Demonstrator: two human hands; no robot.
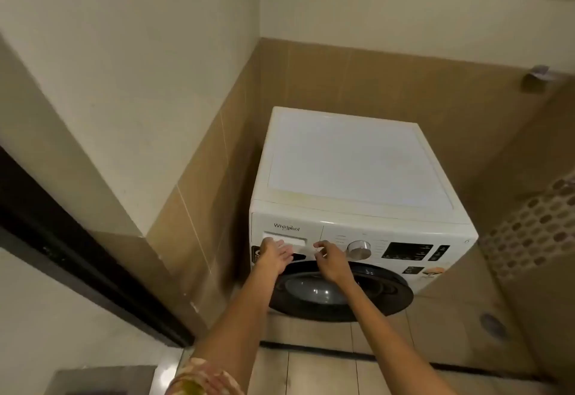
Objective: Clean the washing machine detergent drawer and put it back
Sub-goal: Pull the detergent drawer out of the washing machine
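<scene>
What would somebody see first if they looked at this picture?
A big white washing machine standing in the tiled corner. Two arms stretch to it, the left hand and right hand at the detergent drawer, top left of its front, above the round dark door.

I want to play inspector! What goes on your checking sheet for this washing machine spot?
Surface: washing machine top, white, slightly yellowed near its front edge.
Job's things: detergent drawer, sitting in its slot at the top left of the front panel.
Clutter: nothing seen.
Hands: left hand touches the drawer's front with straight fingers; right hand is just beside it, fingers loosely curled, holding nothing that shows.
Cables: nothing seen.
Surroundings: the machine stands in a corner of tiled walls; knob, dark display and round door on the front; floor drain to the right.
</scene>
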